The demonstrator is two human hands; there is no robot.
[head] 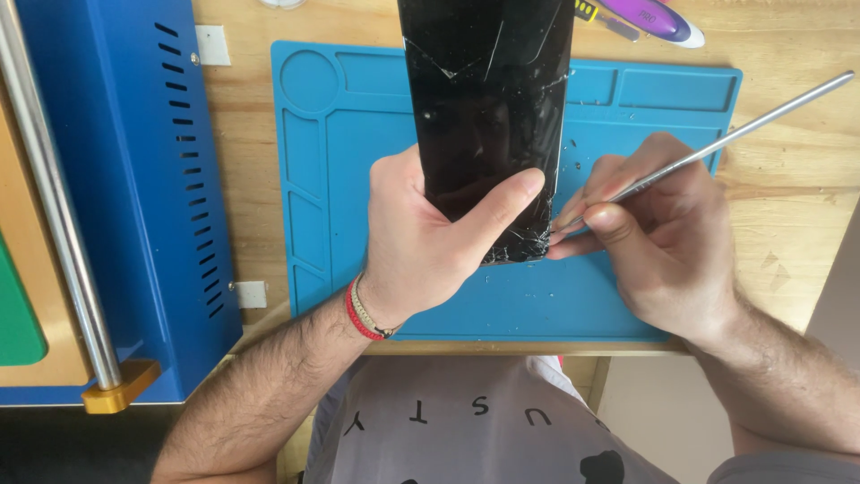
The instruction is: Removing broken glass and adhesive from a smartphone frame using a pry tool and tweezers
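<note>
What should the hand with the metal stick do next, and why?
Probably slide the thin metal pry tool a little farther along the cracked phone screen's lower edge: its tip sits at the shattered corner, while the left hand steadies the phone above the blue mat.

A small electronics repair workshop.
A blue silicone work mat (358,179) with moulded part trays covers the pale wooden counter (788,197); a blue vented metal machine (134,179) stands at nine o'clock, and a cracked black phone screen (488,116) and a thin metal pry tool (743,130) are in use.
</note>
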